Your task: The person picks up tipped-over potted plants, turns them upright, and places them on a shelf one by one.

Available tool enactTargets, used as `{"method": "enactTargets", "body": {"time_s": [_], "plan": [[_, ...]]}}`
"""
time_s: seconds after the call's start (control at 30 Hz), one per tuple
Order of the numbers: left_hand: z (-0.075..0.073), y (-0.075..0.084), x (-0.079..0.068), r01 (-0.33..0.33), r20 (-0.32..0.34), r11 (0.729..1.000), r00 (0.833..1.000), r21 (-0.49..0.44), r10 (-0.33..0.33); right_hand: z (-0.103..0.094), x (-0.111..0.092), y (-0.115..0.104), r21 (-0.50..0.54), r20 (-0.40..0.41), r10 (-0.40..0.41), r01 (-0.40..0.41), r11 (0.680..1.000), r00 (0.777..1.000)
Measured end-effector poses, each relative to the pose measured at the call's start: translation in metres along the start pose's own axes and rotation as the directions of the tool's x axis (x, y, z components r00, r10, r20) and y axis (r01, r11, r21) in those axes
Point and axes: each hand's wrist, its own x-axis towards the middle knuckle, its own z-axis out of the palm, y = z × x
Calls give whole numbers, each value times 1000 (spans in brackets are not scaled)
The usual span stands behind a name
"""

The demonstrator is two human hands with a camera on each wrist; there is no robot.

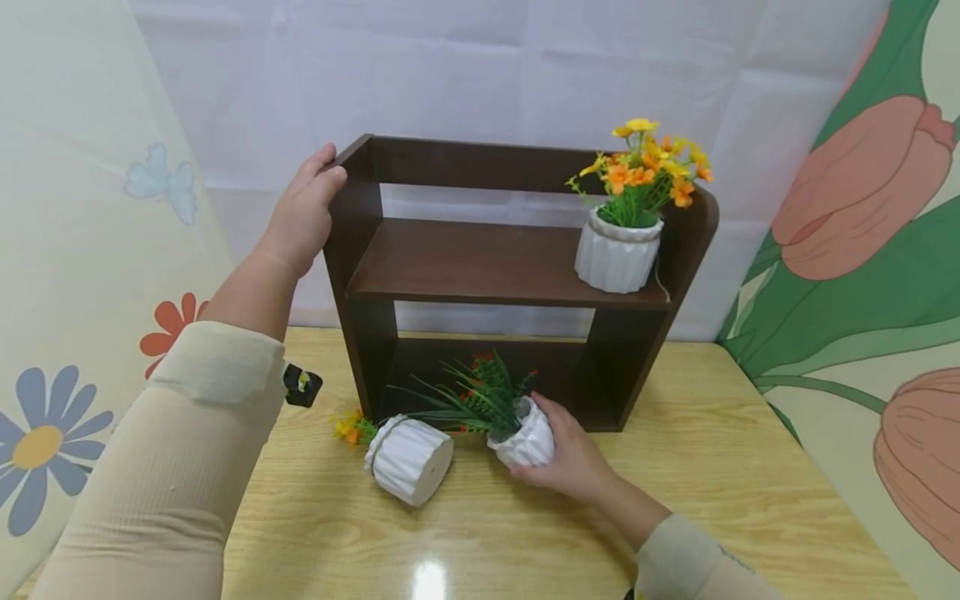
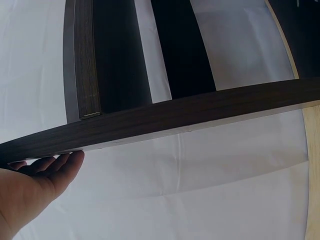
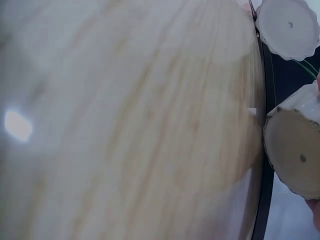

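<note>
My left hand (image 1: 300,212) rests against the upper left side panel of a dark brown two-tier shelf (image 1: 465,258); in the left wrist view its fingers (image 2: 67,170) lie along the panel's outer face. My right hand (image 1: 566,454) grips a white ribbed flowerpot (image 1: 531,442) with long green leaves and small red flowers, tilted left at the front of the lower tier. Its round base (image 3: 292,155) shows in the right wrist view. Left of it, a second white flowerpot (image 1: 408,458) with orange-yellow flowers (image 1: 354,427) lies on its side on the table.
A third white flowerpot (image 1: 618,254) with yellow and orange flowers stands upright at the right end of the upper tier. The shelf stands on a light wood-grain table (image 1: 480,550), before a white cloth backdrop (image 1: 480,75). Flower-printed cloths (image 1: 847,208) hang at both sides.
</note>
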Motion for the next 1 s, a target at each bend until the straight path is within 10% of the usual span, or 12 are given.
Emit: {"method": "enactTargets", "body": {"time_s": [1.0], "plan": [[-2,0,1,8,2,1000,1000,-3,-8,-11,-13,15,191,3,118,-116,975,993]]}}
